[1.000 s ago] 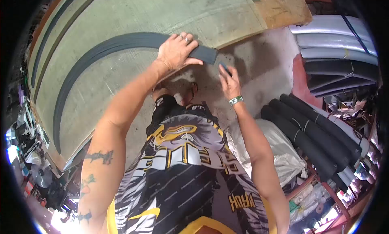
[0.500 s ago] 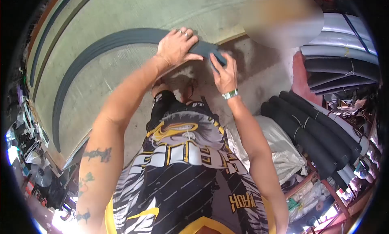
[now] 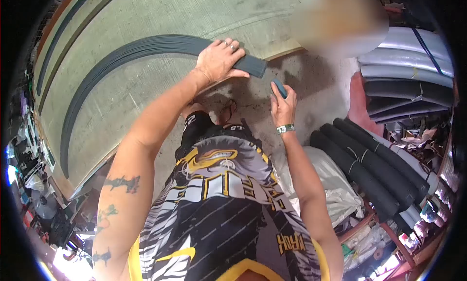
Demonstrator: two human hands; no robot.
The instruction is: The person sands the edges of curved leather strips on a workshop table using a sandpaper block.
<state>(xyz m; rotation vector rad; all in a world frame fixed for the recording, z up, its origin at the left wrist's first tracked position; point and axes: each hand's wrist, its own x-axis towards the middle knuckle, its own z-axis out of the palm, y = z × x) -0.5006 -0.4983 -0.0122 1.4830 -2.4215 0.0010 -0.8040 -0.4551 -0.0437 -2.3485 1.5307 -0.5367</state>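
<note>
A bundle of thin dark grey strips (image 3: 121, 47) lies in a long curve on the pale tabletop (image 3: 160, 81), its right end reaching past the table edge. Around that bundle near its right end lies my left hand (image 3: 219, 61), fingers over the top and thumb along the near side. My right hand (image 3: 283, 106) grips a small teal block (image 3: 278, 89) between thumb and fingers, just off the bundle's end and apart from it. What exactly the block is I cannot make out.
Other long curved strips (image 3: 78, 42) lie along the table's far left. Black rolls (image 3: 374, 164) and a plastic-wrapped bundle (image 3: 323, 176) lie at the right. Folded black and silver sheets (image 3: 406, 86) are stacked behind. A blurred patch covers the upper right.
My right hand has moved off the bundle's end, down and to the right, with the block in it. My left hand has shifted slightly right, still on the strips.
</note>
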